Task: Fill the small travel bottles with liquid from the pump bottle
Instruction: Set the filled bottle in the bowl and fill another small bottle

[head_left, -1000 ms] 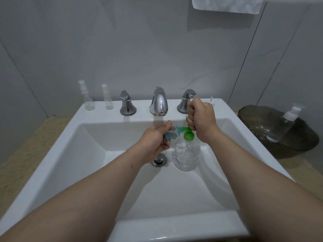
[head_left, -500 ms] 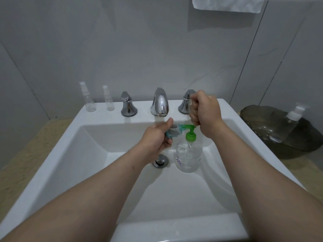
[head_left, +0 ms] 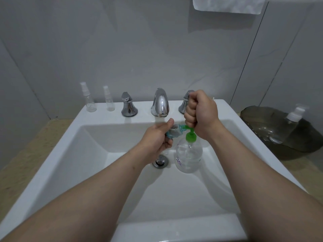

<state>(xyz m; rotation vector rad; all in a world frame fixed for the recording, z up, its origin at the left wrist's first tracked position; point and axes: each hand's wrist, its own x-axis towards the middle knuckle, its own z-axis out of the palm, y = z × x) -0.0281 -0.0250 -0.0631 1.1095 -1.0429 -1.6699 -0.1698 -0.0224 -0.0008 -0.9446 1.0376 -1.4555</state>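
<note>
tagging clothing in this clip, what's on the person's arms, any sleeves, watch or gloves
Nothing worn that shows. The left arm and right arm are bare from the wrist to the frame's edge: no sleeves, no watch or bracelet, no gloves, and no rings on the fingers in view.
</note>
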